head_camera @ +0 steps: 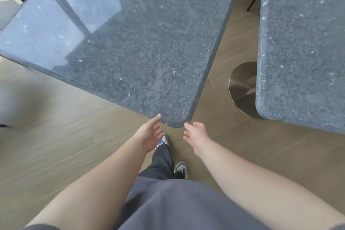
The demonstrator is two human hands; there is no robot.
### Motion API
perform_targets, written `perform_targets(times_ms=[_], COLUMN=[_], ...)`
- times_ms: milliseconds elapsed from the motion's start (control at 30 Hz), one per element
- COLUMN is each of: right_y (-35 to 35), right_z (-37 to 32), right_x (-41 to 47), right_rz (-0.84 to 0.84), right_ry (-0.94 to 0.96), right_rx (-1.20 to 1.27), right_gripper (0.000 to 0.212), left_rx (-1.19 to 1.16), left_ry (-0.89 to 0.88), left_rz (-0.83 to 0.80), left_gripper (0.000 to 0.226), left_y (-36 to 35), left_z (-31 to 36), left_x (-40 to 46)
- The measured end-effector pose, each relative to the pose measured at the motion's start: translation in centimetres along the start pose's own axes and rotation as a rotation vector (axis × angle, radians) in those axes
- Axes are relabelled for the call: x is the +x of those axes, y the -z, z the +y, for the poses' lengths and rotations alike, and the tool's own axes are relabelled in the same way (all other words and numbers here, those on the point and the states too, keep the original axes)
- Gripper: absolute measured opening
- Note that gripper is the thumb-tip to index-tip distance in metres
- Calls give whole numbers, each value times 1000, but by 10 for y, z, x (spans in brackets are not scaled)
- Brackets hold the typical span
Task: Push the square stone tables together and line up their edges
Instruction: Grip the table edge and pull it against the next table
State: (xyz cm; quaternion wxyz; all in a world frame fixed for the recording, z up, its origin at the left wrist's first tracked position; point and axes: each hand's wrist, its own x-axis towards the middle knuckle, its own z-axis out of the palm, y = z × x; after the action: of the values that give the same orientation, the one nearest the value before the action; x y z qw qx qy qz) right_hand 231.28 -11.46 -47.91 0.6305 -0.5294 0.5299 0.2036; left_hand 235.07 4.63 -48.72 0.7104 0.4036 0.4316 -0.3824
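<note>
Nearest the camera is the person's own grey clothing, with two bare forearms reaching forward over it. The left hand [149, 134] and right hand [196, 136] hover either side of the rounded near corner of the left table [149, 52], fingers spread and relaxed, holding nothing. The left forefinger looks to be at or just short of the near edge; whether it touches I cannot tell. The right hand is just beside the corner, apparently not yet on it.

The step in hand seems to be taking hold of this table to move it toward the right table [302, 52], which stands well apart across a strip of floor [224, 43]. The left table sits skewed, so it likely needs turning as well as sliding. Pushing from the corner alone would mostly spin it; palms flat on the edge, low and steady, should give better control. Stone is heavy, so short shoves with checks of the facing edges seem wise, with toes kept clear.

Both tops are dark grey polished stone, mottled with pale flecks, thick-edged with rounded corners. The left one mirrors bright window light. A round brushed-metal base [240, 87] shows under the right table. The floor is matte wood-look plank.
</note>
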Motion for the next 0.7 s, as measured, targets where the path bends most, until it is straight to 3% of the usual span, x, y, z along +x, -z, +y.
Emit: perform_targets(times_ms=[67,133,200,367,467,533,700], right_y=[-7,-13,-19,-26,-25,-24,-14], right_z=[-9,-15,-16,-10,-8,-9,-6], right_x=[10,18,25,47,58,66,83], right_rz=[-39,-111,-146,-119,-148,-207,-350], right_ry=[-52,-102,-120,-117,-128,-137,-141], right_rx=[92,216,298,447,471,465,434], right_gripper=[60,47,33,44,46,43,39], left_rx=[-47,-117,-199,-233,-273,-282,-231], left_ry=[-3,4,26,59,83,57,-87], left_rz=[-37,-52,-45,-2,-28,-13,96], left_gripper=[61,41,34,74,108,115,67], left_y=[-8,-20,-26,-25,-14,-11,-26], left_z=[1,-6,-13,-9,-12,-15,-17], left_x=[14,25,39,65,79,87,75])
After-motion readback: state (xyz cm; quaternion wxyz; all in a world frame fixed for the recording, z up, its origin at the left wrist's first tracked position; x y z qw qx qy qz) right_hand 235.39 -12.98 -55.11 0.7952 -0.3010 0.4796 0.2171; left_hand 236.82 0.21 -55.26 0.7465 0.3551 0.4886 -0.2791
